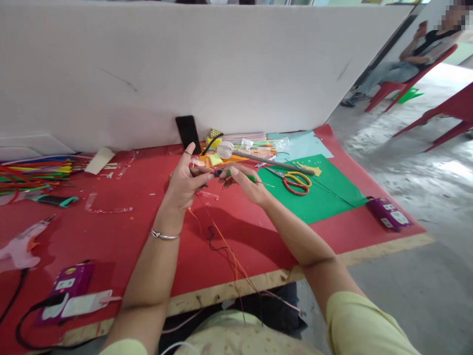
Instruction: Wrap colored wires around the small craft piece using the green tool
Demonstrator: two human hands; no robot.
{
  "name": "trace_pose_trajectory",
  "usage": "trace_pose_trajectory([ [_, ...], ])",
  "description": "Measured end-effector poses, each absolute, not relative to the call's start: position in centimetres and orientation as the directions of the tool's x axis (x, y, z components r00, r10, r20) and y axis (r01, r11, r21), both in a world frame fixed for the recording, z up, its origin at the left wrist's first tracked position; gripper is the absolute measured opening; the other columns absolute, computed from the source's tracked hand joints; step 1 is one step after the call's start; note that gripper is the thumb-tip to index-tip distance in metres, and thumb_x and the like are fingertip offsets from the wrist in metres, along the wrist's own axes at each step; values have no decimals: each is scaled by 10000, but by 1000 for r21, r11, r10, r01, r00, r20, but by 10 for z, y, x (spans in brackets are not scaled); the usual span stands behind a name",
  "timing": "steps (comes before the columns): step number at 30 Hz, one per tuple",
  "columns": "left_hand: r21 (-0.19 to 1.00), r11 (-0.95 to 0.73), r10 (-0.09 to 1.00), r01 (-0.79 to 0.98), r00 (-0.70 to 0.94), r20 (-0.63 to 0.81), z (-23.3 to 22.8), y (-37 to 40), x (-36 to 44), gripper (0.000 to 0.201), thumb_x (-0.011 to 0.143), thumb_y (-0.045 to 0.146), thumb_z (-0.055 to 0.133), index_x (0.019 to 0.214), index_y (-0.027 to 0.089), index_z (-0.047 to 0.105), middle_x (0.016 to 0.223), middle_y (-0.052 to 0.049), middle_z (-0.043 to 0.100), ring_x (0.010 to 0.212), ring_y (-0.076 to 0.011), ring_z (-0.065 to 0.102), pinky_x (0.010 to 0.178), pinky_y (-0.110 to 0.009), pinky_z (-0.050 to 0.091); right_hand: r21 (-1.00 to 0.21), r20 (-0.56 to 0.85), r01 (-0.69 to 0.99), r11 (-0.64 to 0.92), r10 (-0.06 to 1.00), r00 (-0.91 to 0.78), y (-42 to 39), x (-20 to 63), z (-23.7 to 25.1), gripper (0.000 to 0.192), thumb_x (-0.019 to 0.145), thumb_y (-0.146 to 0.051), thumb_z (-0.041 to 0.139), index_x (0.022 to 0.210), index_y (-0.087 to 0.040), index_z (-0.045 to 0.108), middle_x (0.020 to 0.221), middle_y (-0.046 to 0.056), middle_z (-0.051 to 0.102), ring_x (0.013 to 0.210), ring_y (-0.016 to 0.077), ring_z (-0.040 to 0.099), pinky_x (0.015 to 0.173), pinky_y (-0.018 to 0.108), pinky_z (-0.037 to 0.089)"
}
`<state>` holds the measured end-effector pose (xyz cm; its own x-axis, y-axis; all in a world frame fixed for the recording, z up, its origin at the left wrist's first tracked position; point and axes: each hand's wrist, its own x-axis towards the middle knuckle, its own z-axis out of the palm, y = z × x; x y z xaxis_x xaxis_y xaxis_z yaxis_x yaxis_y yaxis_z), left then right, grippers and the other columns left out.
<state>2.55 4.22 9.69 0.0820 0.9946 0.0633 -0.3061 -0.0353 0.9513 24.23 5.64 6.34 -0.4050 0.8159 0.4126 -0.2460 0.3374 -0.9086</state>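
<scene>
My left hand (185,178) is raised over the table, one finger pointing up with a thin dark strand across it. Its other fingers are closed on a small dark piece of yarn work (217,173), mostly hidden. My right hand (247,183) closes around a slim crochet hook with a green handle (252,178); a thin metal end sticks out to the right. The hands meet at the yarn work. Orange yarn strands (225,243) run down from there over the table edge. A dark yarn strand (214,241) lies curled on the red surface.
Scissors (296,182) lie on a green sheet (314,209). A phone (187,132) leans against the white panel (207,64). Glue gun (24,244), purple power strips (76,278), cutter (55,199) and colourful pipe cleaners (37,172) are around. A seated person (414,56) is at right.
</scene>
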Motion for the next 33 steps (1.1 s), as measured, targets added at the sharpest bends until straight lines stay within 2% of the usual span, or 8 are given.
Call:
trace_pose_trajectory([
  [4, 960, -63, 991, -273, 93, 92, 93, 43, 26, 1453, 674, 166, 1026, 1857, 279, 190, 826, 22, 825, 548, -81, 598, 520, -190, 413, -891, 454, -178, 418, 794, -404, 54, 246, 74, 519, 1116, -659, 596, 1047, -199, 829, 1231, 114, 753, 1052, 190, 697, 735, 257, 635],
  [7, 965, -86, 992, -248, 73, 107, 93, 42, 28, 1454, 670, 180, 1037, 1855, 246, 198, 830, 4, 838, 592, -93, 632, 556, -188, 451, -869, 483, -107, 484, 780, -399, 53, 250, 78, 519, 1125, -640, 594, 1021, -196, 843, 1273, 114, 751, 984, 159, 676, 703, 230, 592],
  [10, 965, -90, 992, -245, 61, 108, 95, 40, 30, 1471, 646, 183, 1057, 1851, 224, 214, 827, -8, 839, 627, -109, 668, 569, -188, 462, -895, 439, -129, 427, 794, -421, 54, 250, 76, 511, 1120, -639, 608, 1039, -190, 837, 1195, 99, 752, 833, 118, 660, 613, 210, 558],
  [12, 963, -83, 993, -257, 63, 103, 97, 39, 31, 1480, 635, 182, 1068, 1849, 227, 224, 825, -6, 836, 619, -109, 670, 557, -189, 453, -915, 404, -177, 364, 802, -440, 56, 249, 73, 524, 1102, -665, 621, 1050, -186, 827, 1169, 97, 748, 810, 122, 677, 564, 206, 561],
  [16, 953, -49, 994, -299, 78, 75, 99, 39, 30, 1441, 658, 165, 1041, 1847, 259, 233, 830, 15, 834, 551, -80, 603, 513, -189, 406, -915, 402, -231, 332, 806, -434, 59, 247, 70, 524, 1076, -676, 660, 1012, -181, 821, 1153, 102, 751, 888, 148, 712, 624, 219, 621],
  [23, 954, -40, 994, -297, 83, 67, 101, 39, 28, 1410, 665, 135, 1011, 1841, 252, 242, 834, 13, 836, 502, -61, 527, 473, -190, 323, -901, 428, -263, 344, 801, -418, 58, 246, 70, 462, 1101, -608, 667, 1010, -188, 836, 1102, 84, 740, 876, 141, 723, 646, 221, 596],
  [29, 952, -30, 997, -306, 62, 51, 102, 38, 29, 1372, 654, 138, 1001, 1826, 262, 298, 833, 5, 838, 490, -61, 498, 457, -193, 297, -921, 384, -231, 313, 828, -409, 58, 245, 68, 507, 1079, -665, 667, 1038, -188, 835, 1118, 90, 781, 849, 138, 718, 656, 230, 589],
  [33, 951, -3, 997, -310, 72, 27, 106, 36, 29, 1368, 652, 137, 995, 1826, 258, 303, 836, -1, 831, 462, -48, 443, 442, -200, 254, -912, 401, -253, 322, 828, -391, 59, 245, 66, 489, 1085, -655, 666, 1024, -200, 838, 1075, 75, 784, 823, 132, 718, 662, 234, 583],
])
